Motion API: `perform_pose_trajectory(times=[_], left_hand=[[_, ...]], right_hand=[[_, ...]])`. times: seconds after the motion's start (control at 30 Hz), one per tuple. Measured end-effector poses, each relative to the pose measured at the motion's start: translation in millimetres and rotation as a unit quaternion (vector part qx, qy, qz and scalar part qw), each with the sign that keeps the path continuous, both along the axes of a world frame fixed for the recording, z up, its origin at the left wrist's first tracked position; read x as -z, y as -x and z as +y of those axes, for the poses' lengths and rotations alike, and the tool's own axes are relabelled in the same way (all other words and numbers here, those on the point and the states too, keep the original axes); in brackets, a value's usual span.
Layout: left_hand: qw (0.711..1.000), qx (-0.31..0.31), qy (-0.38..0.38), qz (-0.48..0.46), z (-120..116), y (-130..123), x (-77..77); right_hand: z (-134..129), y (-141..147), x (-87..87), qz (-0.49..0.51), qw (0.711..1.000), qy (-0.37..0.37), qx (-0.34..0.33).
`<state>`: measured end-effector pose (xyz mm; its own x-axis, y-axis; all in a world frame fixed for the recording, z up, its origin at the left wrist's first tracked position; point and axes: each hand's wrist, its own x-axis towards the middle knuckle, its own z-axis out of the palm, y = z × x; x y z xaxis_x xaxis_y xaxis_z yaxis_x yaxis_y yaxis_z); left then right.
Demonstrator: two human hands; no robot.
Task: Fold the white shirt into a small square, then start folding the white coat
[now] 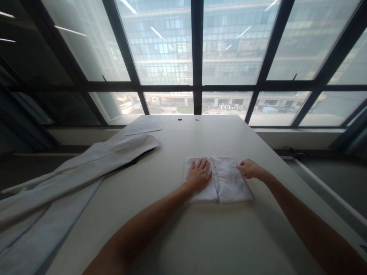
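Observation:
A folded white garment (229, 182) lies as a flat, nearly square bundle on the white table (172, 229). A darker line like a seam or zip runs down its middle. My left hand (199, 175) rests flat on the left half, fingers spread, holding nothing. At the garment's right edge, my right hand (249, 169) is closed, with thumb and fingertips pinching the upper part of that edge. What lies inside the folds is hidden.
Long white fabric (86, 168) is spread along the table's left side, hanging past its edge. Printed papers (146, 125) lie at the far left. Two small holes sit near the far edge, before dark-framed windows (197, 57). A white rail (329, 191) runs low on the right.

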<state>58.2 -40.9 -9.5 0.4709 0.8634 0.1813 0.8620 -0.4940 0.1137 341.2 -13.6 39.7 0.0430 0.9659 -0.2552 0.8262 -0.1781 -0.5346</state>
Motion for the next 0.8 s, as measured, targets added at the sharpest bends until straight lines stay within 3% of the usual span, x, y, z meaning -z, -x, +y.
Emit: perform_pose_trajectory(times=[0.13,0.27,0.4,0.53,0.67,0.8], left_hand=[[1.000,-0.004,-0.011,0.007,-7,-1,-7.9],[0.999,0.014,0.006,0.028,-28,-3,-14.5],[0.998,0.026,-0.008,0.050,-53,-8,-6.8],[0.997,0.032,-0.021,0.070,-60,-10,0.7],[0.997,0.036,-0.024,0.068,-57,-9,-1.5],[0.996,0.046,-0.006,0.073,-58,-9,-6.1]], right_hand=[[-4,4,2.5,0.081,0.995,0.047,0.023],[-6,-2,-2.6,0.108,0.991,0.078,0.010],[-2,-19,-0.4,0.160,0.976,0.131,-0.064],[0,-25,5.0,0.272,0.941,0.170,-0.105],[0,-19,3.1,0.351,0.919,0.155,-0.095],[-5,-4,-11.1,0.343,0.930,0.101,-0.084]])
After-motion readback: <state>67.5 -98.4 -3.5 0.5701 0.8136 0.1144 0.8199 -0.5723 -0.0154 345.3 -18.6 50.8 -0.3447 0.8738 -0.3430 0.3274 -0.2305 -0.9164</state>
